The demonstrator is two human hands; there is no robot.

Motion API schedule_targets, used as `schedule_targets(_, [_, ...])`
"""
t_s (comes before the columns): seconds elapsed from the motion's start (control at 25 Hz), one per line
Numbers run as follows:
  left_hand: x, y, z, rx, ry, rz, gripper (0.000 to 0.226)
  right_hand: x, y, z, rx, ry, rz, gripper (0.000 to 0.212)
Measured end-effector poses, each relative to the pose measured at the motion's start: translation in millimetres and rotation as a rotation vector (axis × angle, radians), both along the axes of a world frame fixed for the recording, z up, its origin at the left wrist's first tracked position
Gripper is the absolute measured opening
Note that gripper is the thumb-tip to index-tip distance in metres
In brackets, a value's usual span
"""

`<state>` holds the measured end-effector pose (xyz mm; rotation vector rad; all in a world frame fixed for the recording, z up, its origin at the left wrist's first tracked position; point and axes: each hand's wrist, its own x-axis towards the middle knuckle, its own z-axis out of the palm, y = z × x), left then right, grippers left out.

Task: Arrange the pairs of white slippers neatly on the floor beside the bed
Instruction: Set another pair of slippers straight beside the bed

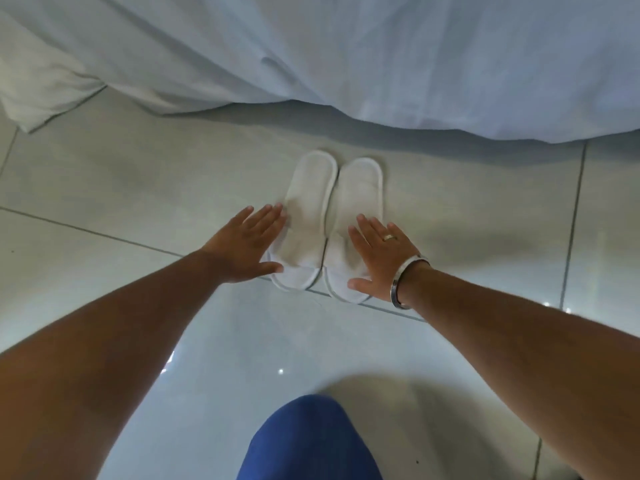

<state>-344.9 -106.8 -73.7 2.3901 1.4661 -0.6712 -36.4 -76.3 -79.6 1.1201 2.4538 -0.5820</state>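
Observation:
One pair of white slippers lies side by side on the pale tiled floor, just in front of the hanging bed sheet. The left slipper [308, 216] and the right slipper [356, 202] touch along their inner edges. My left hand [244, 249] rests flat against the outer side of the left slipper, fingers spread. My right hand [379, 258], with a ring and a metal bangle, lies flat on the right slipper's outer half. Neither hand grips anything.
The white bed sheet [381, 64] hangs across the top of the view, with a bunched fold of white cloth [45, 88] on the floor at the left. Glossy floor tiles [138, 188] surround the slippers. My blue-clad knee [308, 441] is at the bottom.

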Motion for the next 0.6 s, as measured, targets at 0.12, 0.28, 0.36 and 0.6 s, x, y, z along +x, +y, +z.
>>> schedule_targets(0.12, [10,-5,-15,0.017,-0.054,-0.028,0.097,-1,-13,-10,-0.015,-0.03,-0.044,0.102])
schedule_targets(0.28, [12,-8,-26,0.032,-0.103,0.019,0.095,-8,-22,-17,-0.033,0.005,-0.121,0.105])
schedule_targets(0.36, [11,-8,-28,0.038,-0.106,0.03,0.095,-8,-22,-17,-0.024,0.007,-0.137,0.104])
schedule_targets(0.6, [18,6,-10,0.003,-0.04,-0.016,0.104,1,-15,18,0.003,0.002,-0.121,0.106])
